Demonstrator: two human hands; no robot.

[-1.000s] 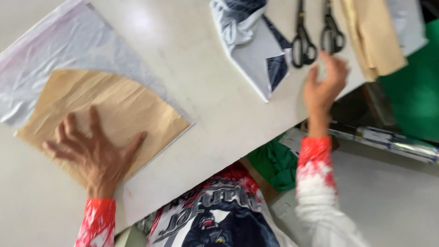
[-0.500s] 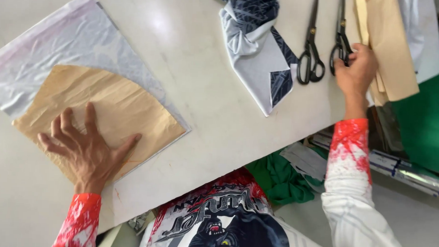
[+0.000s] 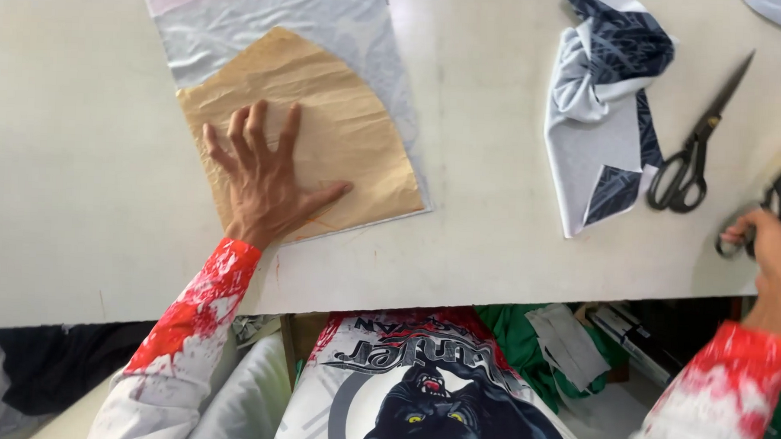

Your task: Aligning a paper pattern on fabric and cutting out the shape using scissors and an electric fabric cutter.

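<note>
Brown paper pattern (image 3: 324,131) lies on white fabric (image 3: 276,25), bench (image 3: 493,249) left; our left hand (image 3: 266,180) flat on it, fingers spread, gripping nothing. Mid-right: navy/white cloth (image 3: 606,123), then black scissors (image 3: 696,148) lying free. Far right, at bench edge, our right hand (image 3: 774,259) clenched round 2nd scissors (image 3: 776,203).

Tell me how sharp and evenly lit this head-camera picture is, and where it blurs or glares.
Head view: even, soft light, hardly any shadow on the white table; the left hand on the brown paper is sharp; mild glare at the table's top edge; the right hand gripping scissors at the frame edge is blurred.
</note>
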